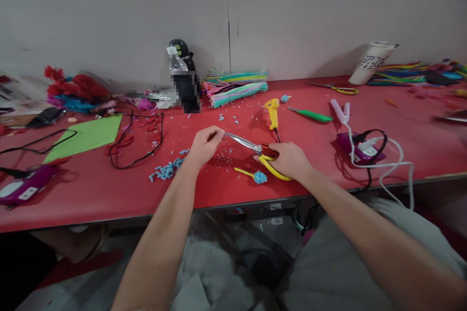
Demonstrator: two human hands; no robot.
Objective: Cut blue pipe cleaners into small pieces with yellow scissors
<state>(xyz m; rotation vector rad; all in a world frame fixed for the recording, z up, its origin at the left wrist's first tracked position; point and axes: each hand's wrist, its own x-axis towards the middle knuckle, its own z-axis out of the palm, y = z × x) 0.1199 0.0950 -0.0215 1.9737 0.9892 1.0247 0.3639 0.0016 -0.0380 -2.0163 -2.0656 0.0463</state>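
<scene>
My right hand [290, 159] is closed around the yellow handles of a pair of scissors [245, 142], whose blades point left and look nearly together. At their tip, my left hand [206, 143] is closed in a pinch; whatever sits between the fingertips, if anything, is too small to make out. Below the scissors lies a light-blue cluster [260, 177] on a yellow stem [243, 172]. A heap of short blue cut pieces [168, 170] rests beside my left wrist. Tiny blue bits are scattered over the red tabletop [219, 194].
A yellow glue gun [272, 112] and a green-handled tool [310, 115] lie beyond my right hand. Bundled pipe cleaners [239, 92] and bottles [177, 63] stand by the wall. Corded purple power strips [359, 148] sit on both sides. Green paper [89, 137] lies left.
</scene>
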